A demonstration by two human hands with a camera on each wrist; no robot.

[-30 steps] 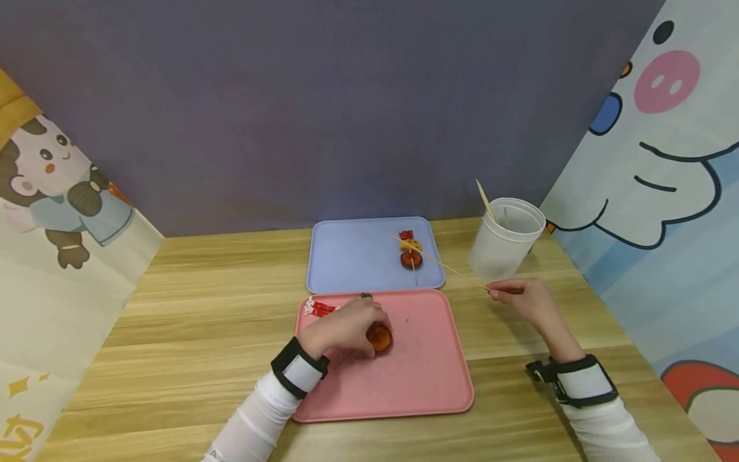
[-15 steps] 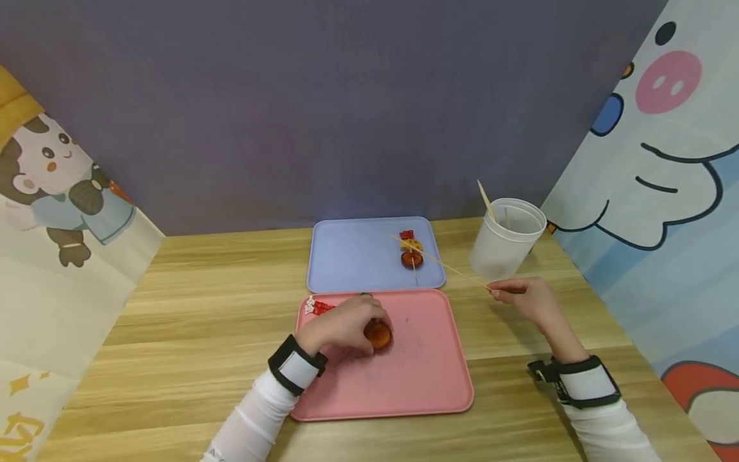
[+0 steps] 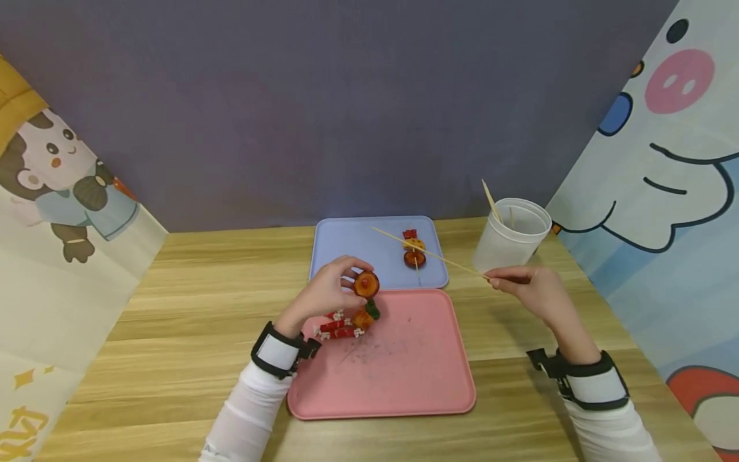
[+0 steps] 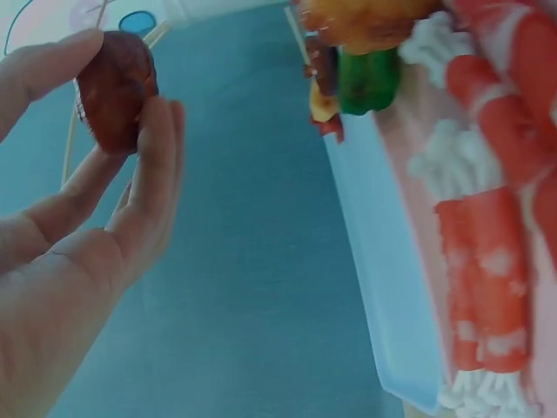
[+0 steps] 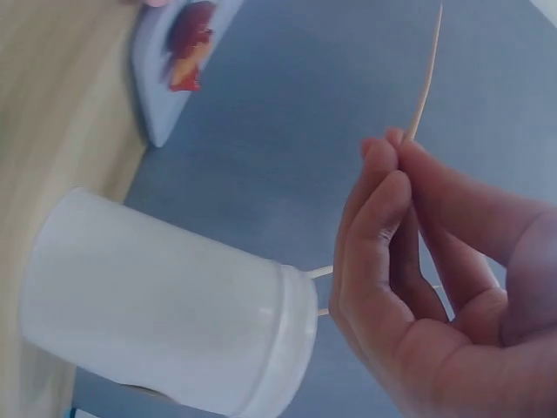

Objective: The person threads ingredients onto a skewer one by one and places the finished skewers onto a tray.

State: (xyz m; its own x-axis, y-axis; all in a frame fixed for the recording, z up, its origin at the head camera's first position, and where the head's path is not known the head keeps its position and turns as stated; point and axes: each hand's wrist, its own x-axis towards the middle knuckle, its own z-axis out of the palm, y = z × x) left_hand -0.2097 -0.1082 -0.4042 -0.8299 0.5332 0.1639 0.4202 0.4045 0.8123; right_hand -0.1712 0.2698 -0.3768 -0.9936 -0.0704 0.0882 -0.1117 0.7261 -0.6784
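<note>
My left hand [image 3: 323,294] pinches a round brown mushroom [image 3: 366,284] above the pink tray [image 3: 404,378], near its far edge. In the left wrist view the mushroom [image 4: 117,91] is held edge-on between thumb and fingers. Off to the right, my right hand [image 3: 537,292] pinches a thin wooden skewer [image 3: 435,255] by its near end. The bare skewer slants up and left, its tip beyond the mushroom over the blue tray. Below my left hand, several red pieces with white ends [image 3: 340,332] lie on the pink tray beside an orange-brown lump [image 3: 362,319] and a green piece [image 3: 372,310].
A blue tray [image 3: 346,237] adjoins the pink tray's far edge. On it lies a loaded skewer with brown, yellow and red pieces [image 3: 414,258]. At the right stands a white tub [image 3: 502,247] with sticks [image 3: 491,200] inside. A grey wall [image 3: 369,115] rises behind the table.
My left hand has lifted the mushroom off the pink tray and moved it away from me, uncovering the pieces beneath. The right hand has raised slightly, and the skewer's tip has shifted left.
</note>
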